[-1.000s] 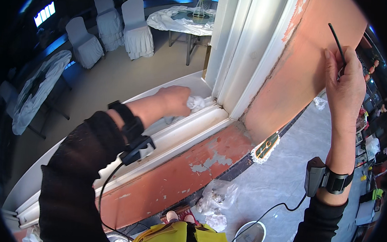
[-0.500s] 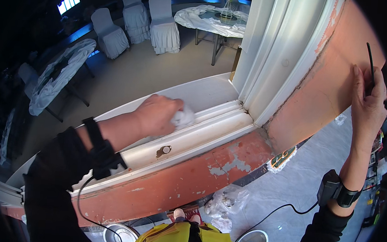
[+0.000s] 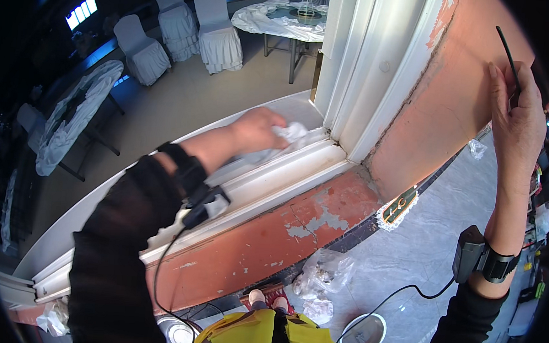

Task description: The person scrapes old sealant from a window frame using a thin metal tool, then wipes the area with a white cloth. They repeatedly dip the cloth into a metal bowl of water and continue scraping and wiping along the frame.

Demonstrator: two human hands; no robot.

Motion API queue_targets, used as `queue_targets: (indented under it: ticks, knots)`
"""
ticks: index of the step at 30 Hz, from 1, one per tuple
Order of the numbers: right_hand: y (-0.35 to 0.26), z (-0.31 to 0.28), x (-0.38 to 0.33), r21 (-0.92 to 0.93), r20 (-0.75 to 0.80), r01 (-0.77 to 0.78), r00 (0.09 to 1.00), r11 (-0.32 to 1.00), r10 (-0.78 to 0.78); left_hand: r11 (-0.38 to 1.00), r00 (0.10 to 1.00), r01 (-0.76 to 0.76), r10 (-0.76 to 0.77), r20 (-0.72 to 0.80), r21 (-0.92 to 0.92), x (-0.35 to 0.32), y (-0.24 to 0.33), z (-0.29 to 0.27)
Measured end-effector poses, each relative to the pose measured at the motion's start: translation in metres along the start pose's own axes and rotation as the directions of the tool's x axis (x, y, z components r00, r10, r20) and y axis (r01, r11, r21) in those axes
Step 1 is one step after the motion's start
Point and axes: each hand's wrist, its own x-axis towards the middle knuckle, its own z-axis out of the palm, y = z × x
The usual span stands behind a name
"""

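My left hand [image 3: 257,131] is closed on a white cloth [image 3: 292,133], pressed to the white window sill [image 3: 267,187] close to its right-hand corner. The hand is somewhat blurred. Up at the right, my right hand [image 3: 518,108] is raised beside the edge of the salmon-pink wall [image 3: 448,100]. A thin black stick-like piece [image 3: 506,44] rises from between its thumb and fingers; its lower end is hidden in the hand. The white window frame [image 3: 372,70] stands upright between the two hands.
Beyond the opening are white-covered chairs [image 3: 217,33] and cloth-draped tables [image 3: 249,18]. Peeling red paint covers the ledge [image 3: 270,234]. Below, a plastic bag [image 3: 325,272], a basin [image 3: 365,335], a metal bowl [image 3: 175,335] and a green mat [image 3: 399,207] lie about the grey floor [image 3: 434,225].
My left hand has slid the cloth rightward and away along the sill, toward the corner. The right hand keeps its hold by the wall, and the whole view has shifted slightly.
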Motion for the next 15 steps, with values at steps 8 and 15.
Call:
queue_targets:
  ticks: [8, 15]
  knots:
    - [0.002, 0.002, 0.0, 0.045, 0.005, -0.009, 1.0, 0.999, 0.009, 0.982, 0.982, 0.143, -0.126, 0.138, -0.12, -0.038, -0.017, -0.018]
    - [0.009, 0.001, -0.001, 0.018, 0.013, 0.002, 1.0, 1.0, -0.003, 0.995, 0.999, 0.05, -0.052, -0.017, -0.084, 0.057, 0.036, 0.016]
